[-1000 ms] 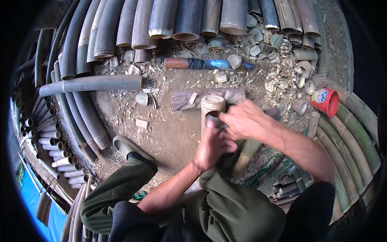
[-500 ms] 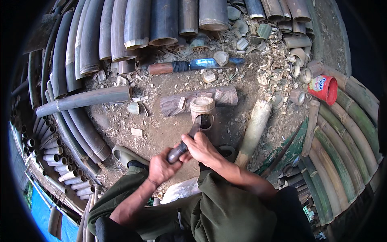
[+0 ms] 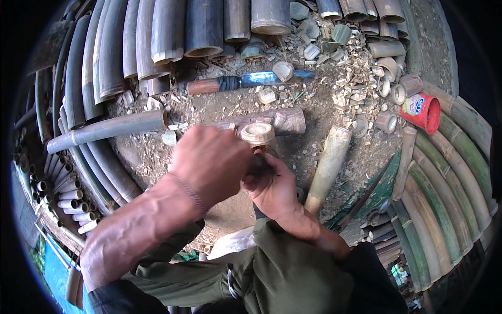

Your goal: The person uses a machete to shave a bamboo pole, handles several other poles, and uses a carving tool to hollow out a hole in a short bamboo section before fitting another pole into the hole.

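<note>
Left hand (image 3: 212,162) blurred; finger positions can't be read. Dark tool (image 3: 261,165), in right hand's (image 3: 274,191) curled fingers, smeared and mostly covered; shape and tip unclear. Bamboo tube (image 3: 257,134) just beyond hands: lower part hidden behind them. Log (image 3: 286,121) past that: left end behind left hand. Bamboo poles (image 3: 204,26) farthest ahead: cut by top edge.

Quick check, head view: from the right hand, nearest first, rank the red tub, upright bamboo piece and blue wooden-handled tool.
From the right hand:
1. Upright bamboo piece: just ahead.
2. Blue wooden-handled tool: farther ahead, beyond the bamboo piece.
3. Red tub: off to the right.
</note>
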Available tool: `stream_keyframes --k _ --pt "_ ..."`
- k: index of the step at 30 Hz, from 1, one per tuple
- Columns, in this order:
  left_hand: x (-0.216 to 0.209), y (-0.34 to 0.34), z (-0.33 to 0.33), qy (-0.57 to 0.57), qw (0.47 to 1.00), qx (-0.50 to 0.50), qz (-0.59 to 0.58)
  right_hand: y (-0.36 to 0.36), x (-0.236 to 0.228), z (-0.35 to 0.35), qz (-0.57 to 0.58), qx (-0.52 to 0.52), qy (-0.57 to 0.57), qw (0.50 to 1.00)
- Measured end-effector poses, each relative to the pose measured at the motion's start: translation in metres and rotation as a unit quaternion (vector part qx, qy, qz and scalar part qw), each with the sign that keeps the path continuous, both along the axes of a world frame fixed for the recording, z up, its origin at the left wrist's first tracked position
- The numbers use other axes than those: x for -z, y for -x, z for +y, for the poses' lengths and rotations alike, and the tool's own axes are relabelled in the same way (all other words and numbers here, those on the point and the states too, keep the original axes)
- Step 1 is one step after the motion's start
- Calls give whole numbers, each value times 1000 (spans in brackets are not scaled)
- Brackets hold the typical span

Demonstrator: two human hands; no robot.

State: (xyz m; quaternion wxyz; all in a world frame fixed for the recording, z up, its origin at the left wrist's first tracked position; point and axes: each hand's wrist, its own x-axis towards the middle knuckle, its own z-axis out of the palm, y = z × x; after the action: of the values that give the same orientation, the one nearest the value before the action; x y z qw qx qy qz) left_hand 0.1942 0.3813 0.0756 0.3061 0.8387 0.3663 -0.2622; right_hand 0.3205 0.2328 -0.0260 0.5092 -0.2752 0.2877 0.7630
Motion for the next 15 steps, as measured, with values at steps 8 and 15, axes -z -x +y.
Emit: stream_keyframes --k 8,15 --pt "-37 -23 -6 26 988 141 53 10 -16 -24 69 -4 44 997" --pt "63 113 -64 212 962 -146 -88 21 -7 -27 -48 -289 78 953"
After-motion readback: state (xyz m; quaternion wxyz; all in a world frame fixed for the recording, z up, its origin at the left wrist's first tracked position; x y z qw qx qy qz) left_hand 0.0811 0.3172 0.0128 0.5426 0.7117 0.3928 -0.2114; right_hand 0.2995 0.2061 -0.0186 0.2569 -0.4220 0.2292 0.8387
